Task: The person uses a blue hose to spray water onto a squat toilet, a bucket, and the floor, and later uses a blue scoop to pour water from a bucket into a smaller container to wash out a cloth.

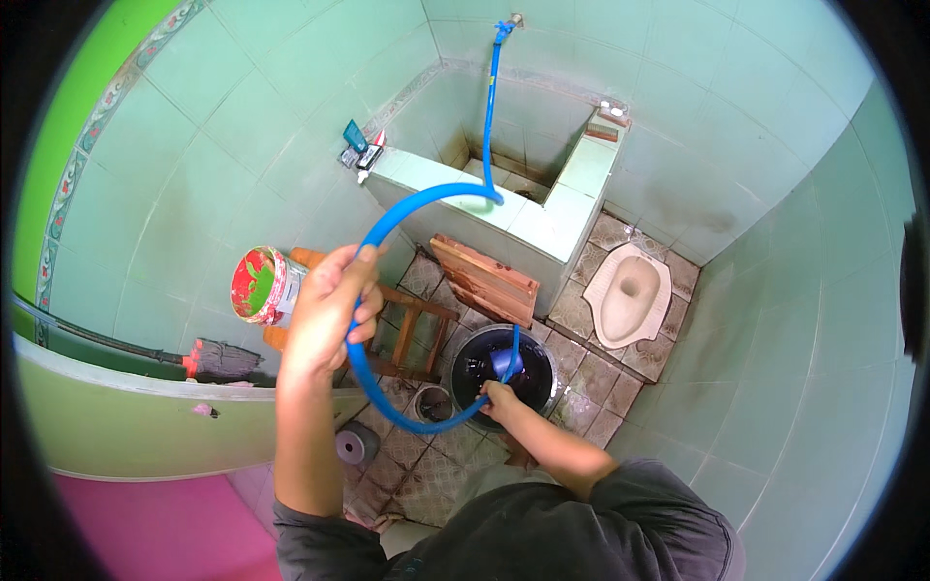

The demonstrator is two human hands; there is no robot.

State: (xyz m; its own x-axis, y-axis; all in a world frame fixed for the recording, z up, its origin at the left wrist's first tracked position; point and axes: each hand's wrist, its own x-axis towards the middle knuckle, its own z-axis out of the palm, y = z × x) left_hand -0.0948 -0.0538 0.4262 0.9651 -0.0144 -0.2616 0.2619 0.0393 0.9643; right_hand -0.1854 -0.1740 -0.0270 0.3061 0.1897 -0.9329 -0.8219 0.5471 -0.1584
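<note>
A blue hose runs from a blue tap fitting on the back wall, over the tiled basin ledge, and bends in a wide loop. My left hand is raised, its fingers wrapped round the left side of the loop. Lower down, my right hand grips the hose at the rim of a dark round tub. Past that hand, the hose rises over the tub toward a wooden board; its end is hard to make out. Something blue shows inside the tub.
A tiled basin stands behind the tub, with toiletries on its corner. A squat toilet is at right. To the left are a paint-stained bucket, a wooden stool, a broom and a door.
</note>
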